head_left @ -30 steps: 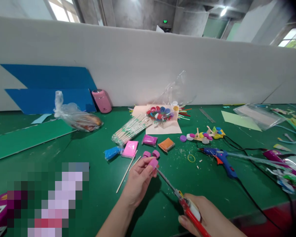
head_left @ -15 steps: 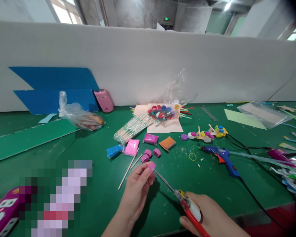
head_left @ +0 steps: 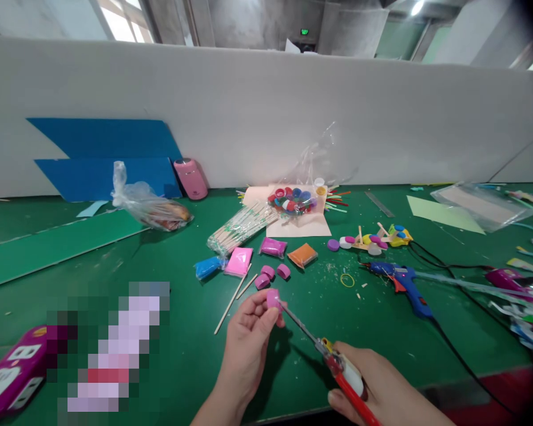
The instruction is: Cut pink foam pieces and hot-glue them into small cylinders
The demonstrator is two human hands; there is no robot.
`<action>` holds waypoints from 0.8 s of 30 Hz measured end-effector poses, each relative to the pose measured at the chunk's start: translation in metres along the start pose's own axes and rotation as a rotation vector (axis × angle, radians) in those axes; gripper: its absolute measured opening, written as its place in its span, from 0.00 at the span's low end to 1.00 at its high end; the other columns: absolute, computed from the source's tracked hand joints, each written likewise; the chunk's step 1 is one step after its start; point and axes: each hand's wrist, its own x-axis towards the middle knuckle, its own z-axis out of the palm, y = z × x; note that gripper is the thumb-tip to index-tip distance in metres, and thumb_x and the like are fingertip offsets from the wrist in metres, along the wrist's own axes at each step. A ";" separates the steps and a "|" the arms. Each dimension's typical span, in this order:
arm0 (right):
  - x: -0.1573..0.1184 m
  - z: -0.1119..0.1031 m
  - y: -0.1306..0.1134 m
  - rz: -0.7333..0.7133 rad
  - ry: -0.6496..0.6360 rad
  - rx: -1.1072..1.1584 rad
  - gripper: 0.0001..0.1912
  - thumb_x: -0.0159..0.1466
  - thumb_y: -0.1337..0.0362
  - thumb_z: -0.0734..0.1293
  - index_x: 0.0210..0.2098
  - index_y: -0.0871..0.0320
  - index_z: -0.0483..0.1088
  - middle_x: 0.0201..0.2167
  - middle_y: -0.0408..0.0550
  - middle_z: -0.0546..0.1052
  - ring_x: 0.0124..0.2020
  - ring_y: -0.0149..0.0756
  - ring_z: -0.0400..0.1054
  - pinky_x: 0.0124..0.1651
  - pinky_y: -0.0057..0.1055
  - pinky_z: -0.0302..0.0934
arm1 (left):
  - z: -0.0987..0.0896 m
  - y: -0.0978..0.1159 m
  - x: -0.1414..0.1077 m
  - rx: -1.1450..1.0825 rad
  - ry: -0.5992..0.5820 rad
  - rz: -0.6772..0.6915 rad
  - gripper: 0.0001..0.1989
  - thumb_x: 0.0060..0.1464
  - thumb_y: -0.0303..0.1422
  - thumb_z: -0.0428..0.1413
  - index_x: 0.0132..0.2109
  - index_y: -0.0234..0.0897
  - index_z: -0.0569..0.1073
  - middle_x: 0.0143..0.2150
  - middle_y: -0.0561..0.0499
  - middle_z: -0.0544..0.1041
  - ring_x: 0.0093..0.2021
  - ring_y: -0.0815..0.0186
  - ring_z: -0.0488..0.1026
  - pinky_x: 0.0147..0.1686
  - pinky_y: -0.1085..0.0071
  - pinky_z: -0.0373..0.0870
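My left hand (head_left: 253, 331) pinches a pink bottle cap (head_left: 273, 299) between thumb and fingers, above the green table. In my right hand (head_left: 373, 378) is a soldering iron (head_left: 315, 342) with a red handle, a white and yellow part and a long thin metal shaft. Its tip meets the right side of the cap; I cannot tell whether it has gone through. Just beyond my left hand, several more pink caps (head_left: 267, 271) lie close together. Two thin wooden sticks (head_left: 231, 303) rest to the left of them.
Clay packets in blue (head_left: 208, 268), pink (head_left: 238, 261), magenta (head_left: 273, 247) and orange (head_left: 302, 255) lie further back. A blue glue gun (head_left: 408, 284) with its cord is at right, by a stick-and-cap model (head_left: 368, 241). Behind are bagged sticks (head_left: 240, 228) and bagged caps (head_left: 293, 201). A purple power strip (head_left: 22, 367) sits at left.
My left hand has turned the cap so that more of its side faces me. The iron's tip stays at the cap. The view has shifted slightly.
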 end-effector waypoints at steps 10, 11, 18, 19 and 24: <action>-0.009 0.000 0.015 -0.054 -0.051 0.067 0.07 0.54 0.60 0.62 0.30 0.55 0.59 0.21 0.37 0.63 0.20 0.27 0.52 0.22 0.21 0.46 | 0.005 0.007 -0.007 0.114 -0.068 -0.044 0.07 0.44 0.28 0.57 0.34 0.33 0.70 0.25 0.53 0.71 0.24 0.74 0.64 0.25 0.78 0.61; -0.009 0.001 0.015 -0.053 -0.055 0.082 0.07 0.53 0.60 0.62 0.29 0.55 0.59 0.20 0.36 0.62 0.19 0.26 0.52 0.22 0.21 0.46 | 0.006 0.009 -0.007 0.125 -0.071 -0.050 0.07 0.44 0.28 0.58 0.34 0.33 0.70 0.25 0.53 0.71 0.24 0.74 0.65 0.25 0.78 0.61; -0.010 0.006 0.018 0.018 -0.055 0.241 0.07 0.56 0.59 0.61 0.27 0.55 0.58 0.17 0.34 0.57 0.16 0.24 0.51 0.19 0.21 0.43 | 0.003 0.018 -0.005 0.209 -0.202 -0.101 0.05 0.45 0.27 0.57 0.33 0.34 0.69 0.26 0.54 0.71 0.25 0.73 0.69 0.29 0.76 0.63; -0.010 0.007 0.018 0.027 -0.056 0.259 0.08 0.56 0.59 0.61 0.27 0.55 0.58 0.17 0.34 0.57 0.16 0.24 0.51 0.19 0.20 0.44 | 0.003 0.019 -0.004 0.224 -0.225 -0.105 0.05 0.46 0.28 0.56 0.33 0.34 0.68 0.26 0.54 0.71 0.26 0.72 0.69 0.29 0.76 0.63; -0.011 0.005 0.020 0.026 -0.068 0.278 0.09 0.54 0.58 0.63 0.27 0.55 0.59 0.19 0.36 0.60 0.18 0.24 0.52 0.21 0.20 0.46 | 0.005 0.024 -0.002 0.275 -0.279 -0.116 0.06 0.46 0.29 0.56 0.34 0.34 0.67 0.27 0.53 0.70 0.25 0.71 0.68 0.29 0.74 0.64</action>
